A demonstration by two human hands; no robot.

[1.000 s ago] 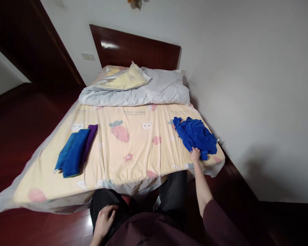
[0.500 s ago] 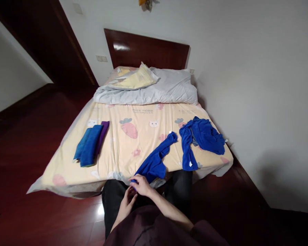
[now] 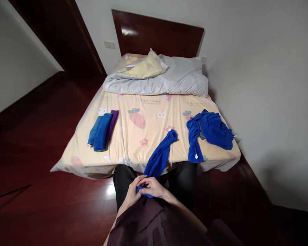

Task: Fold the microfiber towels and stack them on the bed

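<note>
Dark red wooden floor point(image 3: 41, 143) surrounds a bed with a pale yellow, carrot-printed sheet under clear plastic point(image 3: 143, 136), seen from its foot at six o'clock. At that edge both hands meet. The left hand point(image 3: 132, 192) and right hand point(image 3: 154, 187) are closed together on one end of a long, bright blue fleecy cloth point(image 3: 160, 155), whose other end lies on the sheet towards twelve. A rumpled heap of blue cloths point(image 3: 213, 130) sits at three o'clock, and a folded blue and purple towel stack point(image 3: 102, 127) lies at nine. A grey duvet point(image 3: 174, 78) lies below the dark glossy headboard point(image 3: 156, 34) at twelve.
</note>
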